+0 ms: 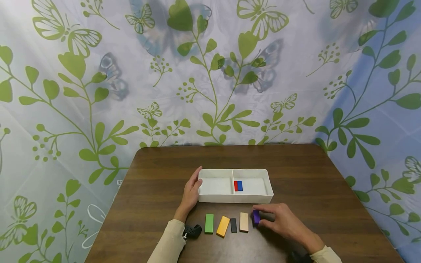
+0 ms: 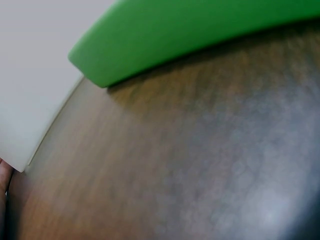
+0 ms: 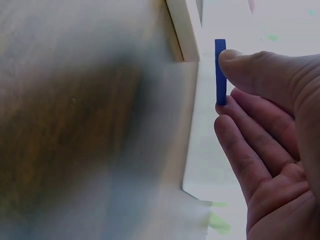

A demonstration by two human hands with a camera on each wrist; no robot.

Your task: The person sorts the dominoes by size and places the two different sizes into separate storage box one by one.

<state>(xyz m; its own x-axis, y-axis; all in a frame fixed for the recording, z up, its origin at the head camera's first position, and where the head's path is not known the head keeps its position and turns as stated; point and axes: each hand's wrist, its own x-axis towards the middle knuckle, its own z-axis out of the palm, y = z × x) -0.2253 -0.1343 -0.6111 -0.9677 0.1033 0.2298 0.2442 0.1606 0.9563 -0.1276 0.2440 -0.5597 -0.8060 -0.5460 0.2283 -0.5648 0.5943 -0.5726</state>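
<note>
A white two-compartment tray (image 1: 235,198) stands mid-table. My left hand (image 1: 190,191) rests against its left end, fingers stretched along the outer wall and thumb at the rim. In the tray's right compartment a red block (image 1: 235,186) and a blue block (image 1: 240,186) lie side by side against the divider. My right hand (image 1: 284,221), in front of the tray's right end, pinches a purple block (image 1: 256,217) between thumb and fingers. The right wrist view shows this purple block (image 3: 220,75) edge-on, held upright at the fingertips.
In a row before the tray lie a green block (image 1: 209,224), a yellow-orange block (image 1: 223,226) set at a slant, a black block (image 1: 233,225) and a beige block (image 1: 244,222). The green block (image 2: 165,35) looms close in the left wrist view. A patterned curtain (image 1: 210,73) hangs behind the table.
</note>
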